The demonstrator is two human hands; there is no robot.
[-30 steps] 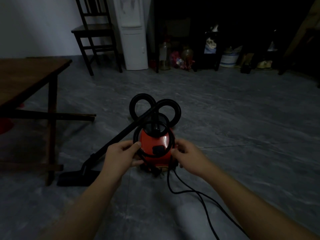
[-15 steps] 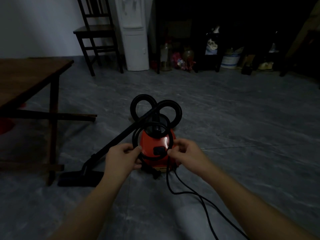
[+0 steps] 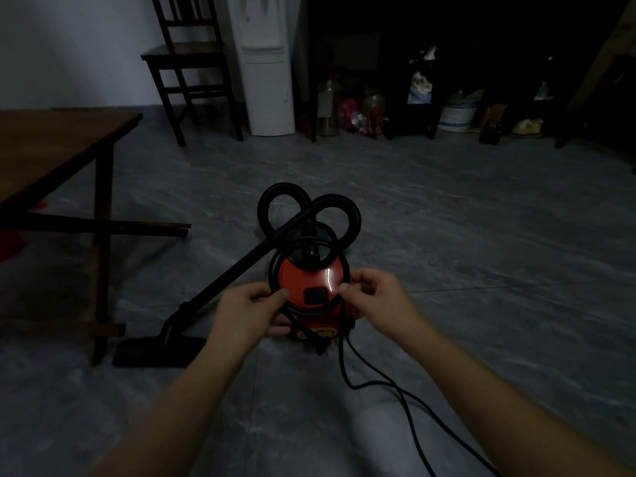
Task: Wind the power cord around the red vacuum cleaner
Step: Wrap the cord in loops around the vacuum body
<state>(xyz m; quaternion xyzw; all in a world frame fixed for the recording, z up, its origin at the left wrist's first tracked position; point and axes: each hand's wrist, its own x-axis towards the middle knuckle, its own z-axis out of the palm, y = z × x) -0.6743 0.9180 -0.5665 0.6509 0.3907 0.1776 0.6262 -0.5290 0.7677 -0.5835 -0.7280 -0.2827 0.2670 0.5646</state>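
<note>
— Head view, nearest first: what's on the ground by the person's arms?
— Black power cord, trailing loose over the grey floor from the near right up to the machine.
— And the hands?
— Left hand has thumb and fingers curled, pinching the cord at the left side of the red vacuum cleaner. Right hand pinches the same cord at the right side, fingers bent round it.
— Where's the vacuum?
— Standing on the floor in the middle, between the two hands, with a loop of cord lying round its top.
— Behind it?
— Its black hose curls in two loops just beyond. The wand slants left down to the floor nozzle.
— Further off?
— Wooden table at the left, then a dark chair and a white water dispenser by the far wall.
</note>
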